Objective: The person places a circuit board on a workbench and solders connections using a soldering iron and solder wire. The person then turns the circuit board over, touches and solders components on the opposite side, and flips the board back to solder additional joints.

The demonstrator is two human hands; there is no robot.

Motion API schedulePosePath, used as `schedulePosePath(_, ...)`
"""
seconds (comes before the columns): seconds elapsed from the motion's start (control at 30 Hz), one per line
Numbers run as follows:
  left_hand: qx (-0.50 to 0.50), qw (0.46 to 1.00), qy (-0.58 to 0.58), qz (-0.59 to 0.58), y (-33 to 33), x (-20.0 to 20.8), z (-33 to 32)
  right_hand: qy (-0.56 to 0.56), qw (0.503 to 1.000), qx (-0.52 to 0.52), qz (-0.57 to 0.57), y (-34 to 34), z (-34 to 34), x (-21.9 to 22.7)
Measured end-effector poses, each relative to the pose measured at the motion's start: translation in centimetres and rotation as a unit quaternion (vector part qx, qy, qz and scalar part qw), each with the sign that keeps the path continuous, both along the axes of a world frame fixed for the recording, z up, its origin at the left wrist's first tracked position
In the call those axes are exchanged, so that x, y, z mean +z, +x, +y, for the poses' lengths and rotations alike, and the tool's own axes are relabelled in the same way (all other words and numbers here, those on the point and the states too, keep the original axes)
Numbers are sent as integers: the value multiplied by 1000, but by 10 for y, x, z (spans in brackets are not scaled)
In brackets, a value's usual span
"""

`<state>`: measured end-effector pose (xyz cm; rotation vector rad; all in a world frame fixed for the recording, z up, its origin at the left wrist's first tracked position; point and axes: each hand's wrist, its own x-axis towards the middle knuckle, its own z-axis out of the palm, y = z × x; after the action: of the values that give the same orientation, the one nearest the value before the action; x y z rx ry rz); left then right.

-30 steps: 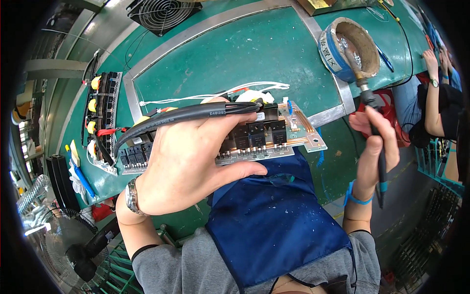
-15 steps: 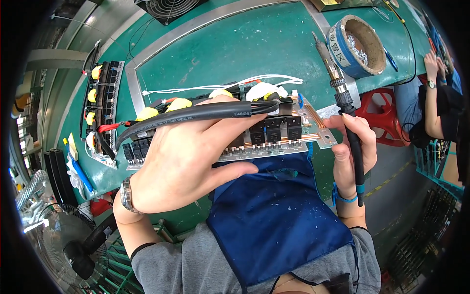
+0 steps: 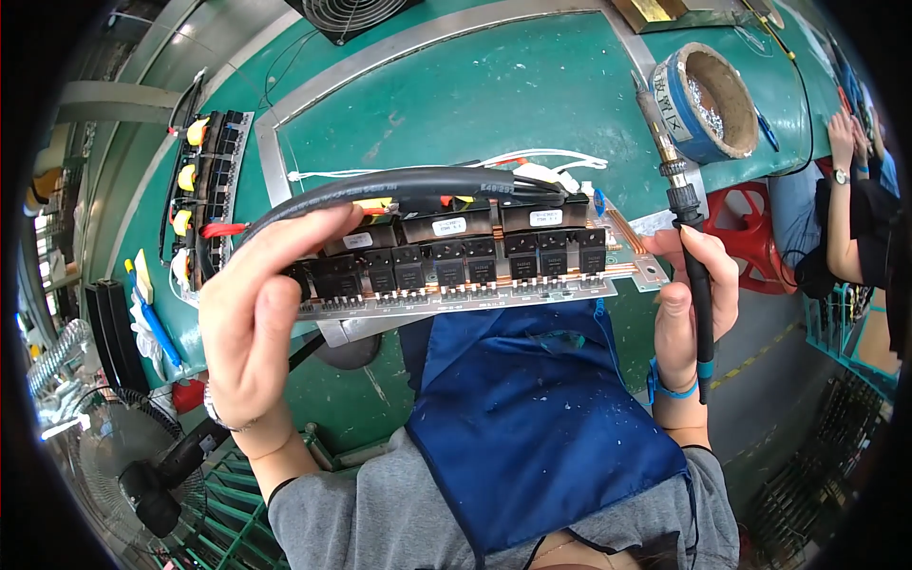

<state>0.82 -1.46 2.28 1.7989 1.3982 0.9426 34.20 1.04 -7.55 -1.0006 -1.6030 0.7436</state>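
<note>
A long circuit board is held up in front of me, tilted, with a row of black components facing me. A thick black cable arches over its back. My left hand is closed round the board's left end, its fingers over the top and the thumb on the near side; the end itself is hidden. In my right hand is a soldering iron, tip pointing up and away. Fingertips of that hand also reach the board's right corner.
Another board with yellow-wrapped parts lies at the left of the green bench. A round blue-and-grey pot holding metal bits stands behind the iron. Beyond are a black fan, a red stool and another person's hands.
My left hand has moved left, from across the board's middle to its left end, uncovering the row of components. The board and the soldering iron have shifted slightly right.
</note>
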Motion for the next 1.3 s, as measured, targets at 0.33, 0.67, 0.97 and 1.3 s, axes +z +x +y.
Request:
schedulePosePath(0.33,-59,990,-66,-111,-38,-7,17,-21,999,-36,20,-7,-3,3)
schedulePosePath(0.67,-23,969,-97,-225,-90,-26,8,0,998,-53,28,-4,0,-10)
schedulePosePath(0.97,-12,978,-77,-193,-109,-33,-19,3,997,-71,33,0,-4,-12)
schedulePosePath(1.3,132,984,4,-116,-92,-81,-53,17,998,-53,24,-2,-5,-12)
